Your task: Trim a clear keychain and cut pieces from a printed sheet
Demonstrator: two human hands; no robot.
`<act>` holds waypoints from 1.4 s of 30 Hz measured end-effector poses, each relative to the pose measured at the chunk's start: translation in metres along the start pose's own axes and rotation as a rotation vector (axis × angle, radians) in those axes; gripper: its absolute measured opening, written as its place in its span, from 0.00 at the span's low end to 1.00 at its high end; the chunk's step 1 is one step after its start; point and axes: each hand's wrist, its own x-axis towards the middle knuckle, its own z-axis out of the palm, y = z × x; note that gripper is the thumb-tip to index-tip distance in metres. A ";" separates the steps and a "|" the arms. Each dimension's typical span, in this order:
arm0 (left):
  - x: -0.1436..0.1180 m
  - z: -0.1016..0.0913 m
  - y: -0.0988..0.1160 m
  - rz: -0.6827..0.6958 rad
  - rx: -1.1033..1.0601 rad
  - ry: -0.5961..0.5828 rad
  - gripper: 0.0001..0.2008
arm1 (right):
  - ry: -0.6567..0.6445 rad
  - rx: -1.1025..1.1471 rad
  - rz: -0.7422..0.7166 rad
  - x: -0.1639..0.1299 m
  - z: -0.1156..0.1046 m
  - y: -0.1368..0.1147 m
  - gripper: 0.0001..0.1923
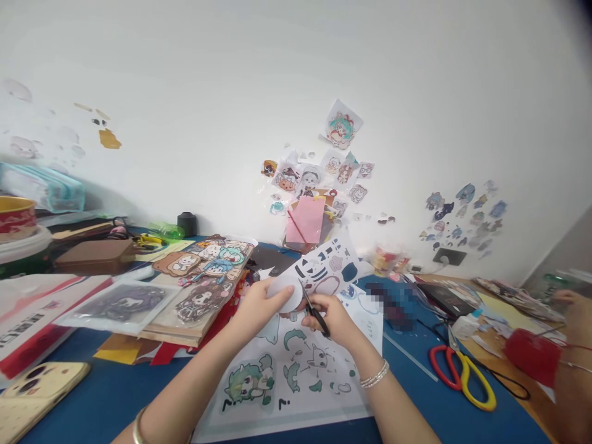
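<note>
My left hand (263,303) pinches a rounded piece of white paper (287,292) above the middle of the table. Closed around the handles of small black scissors (317,316) is my right hand (337,317). The scissor blades meet the right edge of the white piece. Beneath both hands lies a large printed sheet (324,401) with green dragon drawings and cut-out parts. A second sheet (333,264) with dark printed shapes rests just behind the hands.
Red-and-yellow scissors (462,373) lie at right. Another person's hand (573,314) is at the far right near red yarn (531,354). Left are a stack of character cut-outs (203,302), a brown box (95,256) and a cream phone-like case (41,394).
</note>
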 end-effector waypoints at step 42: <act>-0.006 0.002 0.015 -0.085 0.044 -0.001 0.10 | -0.024 0.015 -0.051 0.002 0.000 0.004 0.17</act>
